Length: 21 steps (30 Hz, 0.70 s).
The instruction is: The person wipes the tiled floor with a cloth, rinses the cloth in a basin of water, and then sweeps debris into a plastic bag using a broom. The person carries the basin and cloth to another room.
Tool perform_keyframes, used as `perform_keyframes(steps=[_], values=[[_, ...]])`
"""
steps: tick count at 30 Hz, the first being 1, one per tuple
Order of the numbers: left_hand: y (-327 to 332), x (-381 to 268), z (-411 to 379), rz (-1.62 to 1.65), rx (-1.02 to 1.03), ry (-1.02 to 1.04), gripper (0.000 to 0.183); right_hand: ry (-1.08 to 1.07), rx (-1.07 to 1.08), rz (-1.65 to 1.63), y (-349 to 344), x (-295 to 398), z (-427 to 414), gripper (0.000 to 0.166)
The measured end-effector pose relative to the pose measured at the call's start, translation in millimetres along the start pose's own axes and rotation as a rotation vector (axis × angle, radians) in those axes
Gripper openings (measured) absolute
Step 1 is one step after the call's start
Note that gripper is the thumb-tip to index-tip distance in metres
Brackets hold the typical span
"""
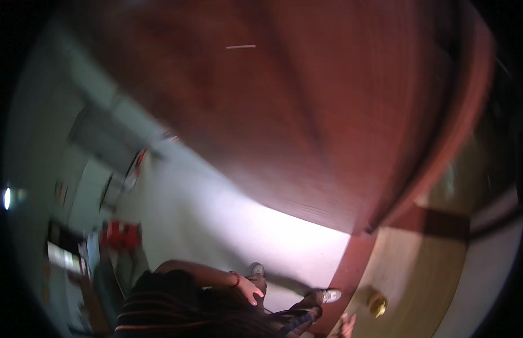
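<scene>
My left hand (pixel 250 290), with a red bead bracelet (pixel 236 278) at the wrist, hangs in front of my dark trousers. Its fingers are slightly apart and nothing shows in them. At the bottom edge of the view, my right hand (pixel 348 325) is partly cut off. It lies close to the edge of a light wooden door (pixel 407 270), below and left of the brass doorknob (pixel 377 303); I cannot tell whether it touches the door. A large reddish-brown panel (pixel 286 118), blurred, fills the upper view ahead of me.
A reddish-brown strip (pixel 352 255) runs between the pale floor (pixel 295 230) and the wooden door. Both my shoes (pixel 331 295) stand near it. On the left, blurred, are a red object (pixel 121 235), a grey cabinet-like shape (pixel 105 131) and a bright light (pixel 7 198).
</scene>
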<state>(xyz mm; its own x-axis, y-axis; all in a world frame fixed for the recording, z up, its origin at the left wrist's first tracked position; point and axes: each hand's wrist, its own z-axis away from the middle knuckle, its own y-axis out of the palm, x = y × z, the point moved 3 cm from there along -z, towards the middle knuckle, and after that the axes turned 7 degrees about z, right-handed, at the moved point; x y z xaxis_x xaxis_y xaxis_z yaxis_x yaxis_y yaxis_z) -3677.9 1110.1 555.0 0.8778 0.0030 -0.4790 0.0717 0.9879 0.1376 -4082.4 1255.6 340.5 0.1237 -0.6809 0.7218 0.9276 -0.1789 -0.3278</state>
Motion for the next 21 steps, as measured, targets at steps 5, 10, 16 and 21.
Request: perform_keyframes(steps=[5,10,16,21], values=[[60,88,-31,0.479,-1.407,-0.717,0.018,-0.163,0.523,0.273,158,133,48,0.064],[100,217,63,0.61,-0.493,0.347,0.033,-0.266,0.784,0.552,311,228,93,0.059],[162,289,264,0.87,-1.03,0.212,0.055,-0.362,1.04,0.831,465,289,147,0.053],[178,360,345,0.885,-1.402,0.143,0.051,-0.393,1.132,1.003,578,338,169,0.048]])
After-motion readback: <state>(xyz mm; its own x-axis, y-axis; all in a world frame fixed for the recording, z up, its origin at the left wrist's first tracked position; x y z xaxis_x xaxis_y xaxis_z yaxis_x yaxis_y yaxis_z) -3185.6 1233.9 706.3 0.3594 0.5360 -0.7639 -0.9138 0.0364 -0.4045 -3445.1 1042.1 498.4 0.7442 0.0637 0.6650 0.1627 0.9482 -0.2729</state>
